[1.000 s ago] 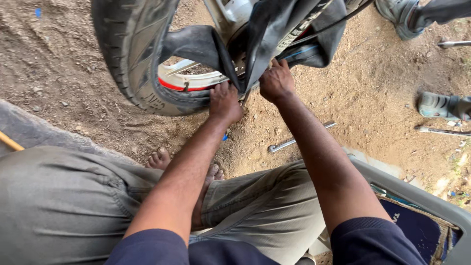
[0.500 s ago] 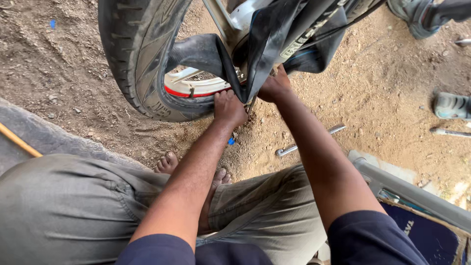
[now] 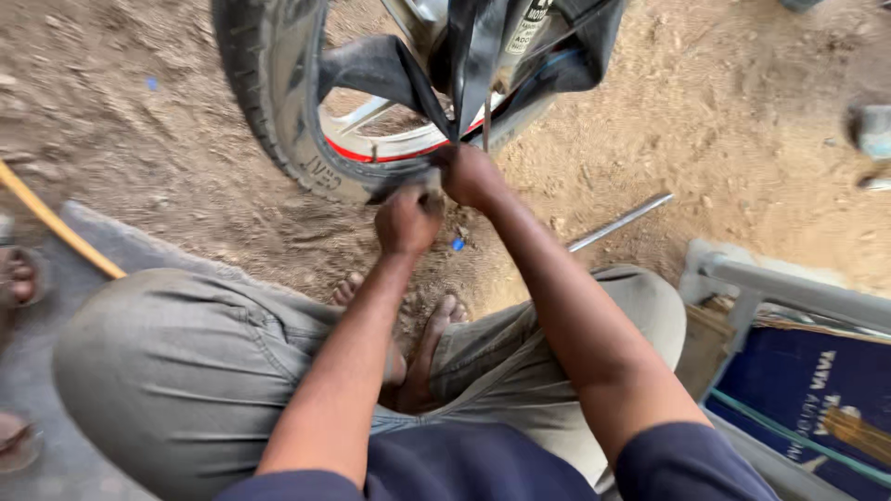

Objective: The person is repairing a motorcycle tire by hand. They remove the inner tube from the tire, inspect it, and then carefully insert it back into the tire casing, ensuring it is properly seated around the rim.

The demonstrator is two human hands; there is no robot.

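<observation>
1. While the person is squatting on the dirt ground (image 3: 742,111), both bare hands are working at the bottom of a motorcycle wheel (image 3: 278,111) standing upright just ahead of the knees.
2. The left hand (image 3: 406,221) is closing into a fist, its fingers curling around the black edge of rubber at the lowest part of the tyre, right where the tyre is meeting the ground.
3. The right hand (image 3: 473,174) is sitting just beside and slightly above the left, the two nearly touching; its fingers are pressing together on the same rubber, though the grip itself is turned away and is probably a pinch.
4. A slack black inner tube (image 3: 390,74) is hanging out of the tyre in loose folds above both hands, draping across the silver rim (image 3: 390,144) with its red stripe.
5. A thin metal rod (image 3: 620,221) is lying on the dirt to the right of the right forearm, well apart from the hands.
6. A small blue bit (image 3: 457,244) is lying on the ground just below the hands.
7. A yellow hose (image 3: 56,223) is crossing the left edge, near the grey trouser knee.
</observation>
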